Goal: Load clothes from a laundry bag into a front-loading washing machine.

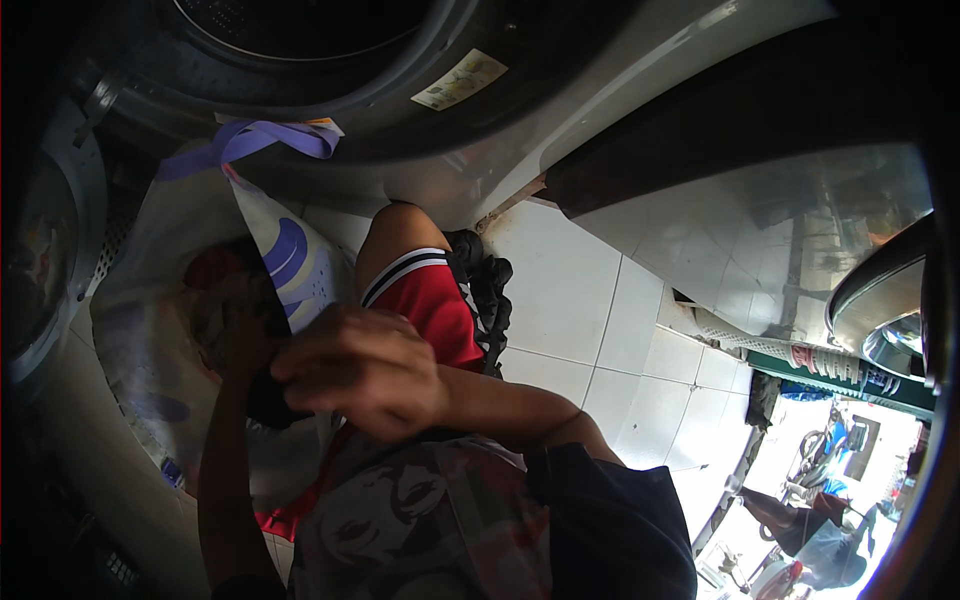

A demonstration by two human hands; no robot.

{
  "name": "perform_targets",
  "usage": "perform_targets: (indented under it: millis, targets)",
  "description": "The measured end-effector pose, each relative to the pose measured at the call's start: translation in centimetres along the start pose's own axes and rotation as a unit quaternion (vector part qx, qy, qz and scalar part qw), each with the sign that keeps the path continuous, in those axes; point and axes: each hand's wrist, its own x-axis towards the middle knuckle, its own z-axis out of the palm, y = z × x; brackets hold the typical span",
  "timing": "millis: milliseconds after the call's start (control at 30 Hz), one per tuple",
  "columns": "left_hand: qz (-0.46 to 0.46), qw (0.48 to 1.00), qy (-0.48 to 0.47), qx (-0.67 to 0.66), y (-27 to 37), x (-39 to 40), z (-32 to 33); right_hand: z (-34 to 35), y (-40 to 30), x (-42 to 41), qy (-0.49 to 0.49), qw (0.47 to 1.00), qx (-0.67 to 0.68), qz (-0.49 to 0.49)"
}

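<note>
A large pale bag with purple prints and a purple strap (307, 259) stands open in front of me, on the left of the view. My left hand (244, 330) reaches down inside it among dark and red cloth (214, 266); shadow hides what its fingers do. Over the bag's near edge is my right hand (367, 371), blurred, its fingers curled beside black cloth (274, 397) that hangs at the bag's mouth. Whether the right fingers grip that cloth is not clear.
A front-loading washing machine's round opening (300, 56) lies ahead, with another round machine door (45, 247) at the left. White floor tiles (562, 285) and a metallic appliance panel (720, 225) are to the right. Outside, a person (817, 532) is near parked motorcycles (821, 450).
</note>
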Motion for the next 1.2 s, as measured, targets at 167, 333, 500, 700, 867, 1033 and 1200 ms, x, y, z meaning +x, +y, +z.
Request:
perform_targets:
  millis: [167,333,500,700,867,1033,1200]
  targets:
    - [0.004,0.991,-0.097,0.089,16.6,0.2,-10.2,0.7,-3.3,5.2,0.081,0.980,-0.006,-0.182]
    - [-0.043,0.996,-0.070,0.038,18.0,0.0,-11.4,5.5,-3.0,6.5,-0.024,0.990,0.032,-0.138]
    - [-0.159,0.977,-0.050,-0.136,19.0,-2.7,-15.2,8.6,0.5,8.9,-0.178,0.976,0.117,-0.041]
    - [-0.126,0.950,0.028,-0.285,19.6,-5.4,-20.4,10.1,1.6,12.4,-0.374,0.922,0.100,-0.014]
    - [-0.006,0.912,0.086,-0.402,24.3,-6.8,-29.4,12.9,11.0,8.5,-0.625,0.762,-0.093,0.138]
    - [0.068,0.905,0.295,-0.300,20.6,-8.9,-32.9,15.7,13.5,9.4,-0.557,0.797,-0.038,0.230]
    - [0.016,0.935,0.297,-0.195,15.5,-6.5,-25.3,17.5,11.5,16.1,-0.289,0.902,0.040,0.318]
